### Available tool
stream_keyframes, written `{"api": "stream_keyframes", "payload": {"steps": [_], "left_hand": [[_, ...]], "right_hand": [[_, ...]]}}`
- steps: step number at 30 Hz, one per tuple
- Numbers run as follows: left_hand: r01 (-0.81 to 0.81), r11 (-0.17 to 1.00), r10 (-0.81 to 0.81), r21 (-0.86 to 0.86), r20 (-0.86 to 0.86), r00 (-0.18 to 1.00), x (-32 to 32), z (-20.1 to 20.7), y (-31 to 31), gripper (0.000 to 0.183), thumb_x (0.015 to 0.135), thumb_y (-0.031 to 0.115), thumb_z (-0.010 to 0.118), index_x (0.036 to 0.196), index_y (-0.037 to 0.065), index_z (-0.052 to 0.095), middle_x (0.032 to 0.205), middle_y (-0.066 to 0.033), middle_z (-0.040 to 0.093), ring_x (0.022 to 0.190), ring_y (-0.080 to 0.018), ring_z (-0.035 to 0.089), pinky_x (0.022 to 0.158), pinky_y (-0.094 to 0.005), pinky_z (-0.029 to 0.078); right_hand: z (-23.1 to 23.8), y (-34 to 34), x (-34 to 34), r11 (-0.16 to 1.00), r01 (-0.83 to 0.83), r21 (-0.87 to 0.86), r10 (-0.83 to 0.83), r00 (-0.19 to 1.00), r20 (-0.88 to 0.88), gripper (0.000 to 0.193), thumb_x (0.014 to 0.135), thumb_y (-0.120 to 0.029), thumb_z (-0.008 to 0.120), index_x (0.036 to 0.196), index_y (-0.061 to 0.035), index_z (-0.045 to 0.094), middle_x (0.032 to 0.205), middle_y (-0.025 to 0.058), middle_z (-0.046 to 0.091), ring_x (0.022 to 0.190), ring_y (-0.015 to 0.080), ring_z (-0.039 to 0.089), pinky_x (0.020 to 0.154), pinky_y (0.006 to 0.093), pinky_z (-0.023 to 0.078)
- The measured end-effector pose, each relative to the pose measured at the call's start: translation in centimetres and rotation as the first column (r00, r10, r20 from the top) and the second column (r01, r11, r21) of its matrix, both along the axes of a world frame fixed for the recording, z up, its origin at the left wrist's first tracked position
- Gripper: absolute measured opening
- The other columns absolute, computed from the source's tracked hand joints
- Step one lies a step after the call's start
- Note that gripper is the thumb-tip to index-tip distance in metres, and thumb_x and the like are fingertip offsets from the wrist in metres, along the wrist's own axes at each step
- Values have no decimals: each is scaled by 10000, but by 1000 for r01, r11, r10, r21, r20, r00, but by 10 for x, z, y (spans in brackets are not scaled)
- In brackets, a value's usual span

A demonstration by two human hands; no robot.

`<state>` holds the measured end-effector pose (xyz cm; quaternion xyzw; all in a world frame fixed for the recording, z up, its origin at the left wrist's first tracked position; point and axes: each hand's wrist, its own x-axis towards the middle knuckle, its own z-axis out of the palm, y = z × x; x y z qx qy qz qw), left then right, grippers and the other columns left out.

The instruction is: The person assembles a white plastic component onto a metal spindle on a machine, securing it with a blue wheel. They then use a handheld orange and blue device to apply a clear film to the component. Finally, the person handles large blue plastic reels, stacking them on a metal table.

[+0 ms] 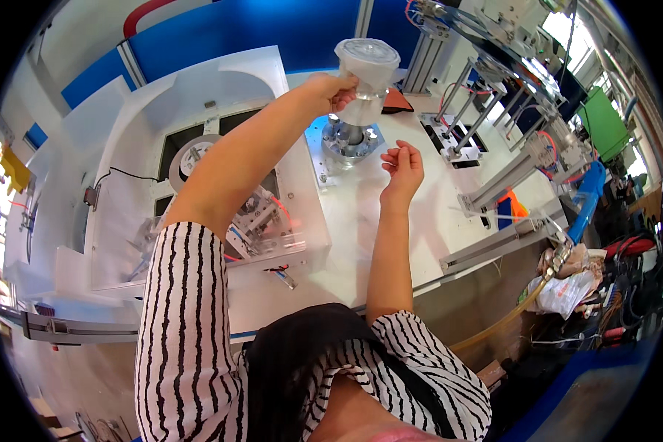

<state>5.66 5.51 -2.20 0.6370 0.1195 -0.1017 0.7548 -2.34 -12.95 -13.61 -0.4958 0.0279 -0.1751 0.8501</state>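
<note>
Cylinder (370,68): best kept upright over metal mount (372,140); contact unclear.
Left hand (334,93): fingers closed on cylinder's side.
Right hand (403,171): half-curled, apparently empty; could steady it.

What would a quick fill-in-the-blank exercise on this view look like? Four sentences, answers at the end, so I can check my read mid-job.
1. The clear, white-topped container is gripped by the person's ____ hand.
2. The tabletop near the right hand is ____ in colour.
3. The sleeves are patterned with black ____.
4. The thick curved tube at the upper left is coloured ____.

Missing words: left; white; stripes; red.
</note>
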Motion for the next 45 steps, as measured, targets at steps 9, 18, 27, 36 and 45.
{"api": "stream_keyframes", "payload": {"steps": [9, 18, 27, 36, 45], "left_hand": [[-110, 992, 117, -59, 114, 987, -5, -4, -5, 88, 868, 115, 626, 897, 44, 667, 689, -15, 610, 519, -50, 487, 448, -187, 390], [-249, 933, 277, -260, 73, 958, -1, -4, -19, 147, 793, 109, 628, 675, 80, 546, 606, -11, 502, 480, -73, 402, 430, -209, 319], [-219, 884, 353, -413, 281, 893, -4, 19, 30, 212, 759, 84, 566, 606, 112, 422, 564, 1, 382, 424, -72, 260, 370, -217, 183], [-94, 989, 83, -110, -101, 991, -15, 14, -1, 253, 943, 254, 556, 839, 30, 610, 735, -66, 598, 658, -174, 572, 577, -274, 495], [-62, 961, 62, -271, -9, 998, 3, 1, -12, 175, 910, 176, 560, 776, 70, 598, 601, 22, 528, 488, -57, 460, 446, -164, 374]], "right_hand": [[-25, -15, -24, 999, -35, -30, 33, 997, -73, 157, 961, -139, 505, 1011, -45, 620, 787, 26, 622, 656, 115, 610, 558, 220, 455], [-34, -15, -23, 997, -49, -57, 41, 989, -144, 165, 968, -148, 498, 1003, -49, 625, 782, 18, 624, 642, 106, 607, 553, 217, 454], [-37, -17, -20, 992, -66, -107, 55, 993, -105, 181, 969, -148, 489, 1002, -28, 620, 785, 30, 615, 645, 118, 606, 559, 227, 450], [-1, 3, -35, 966, -173, -192, 181, 983, 24, 180, 953, -148, 505, 1009, -23, 622, 810, 43, 626, 669, 126, 620, 572, 231, 451], [-23, -31, -67, 965, -95, -246, 86, 995, -45, 173, 956, -132, 509, 989, -29, 644, 786, 24, 627, 674, 110, 620, 573, 218, 456]]}}
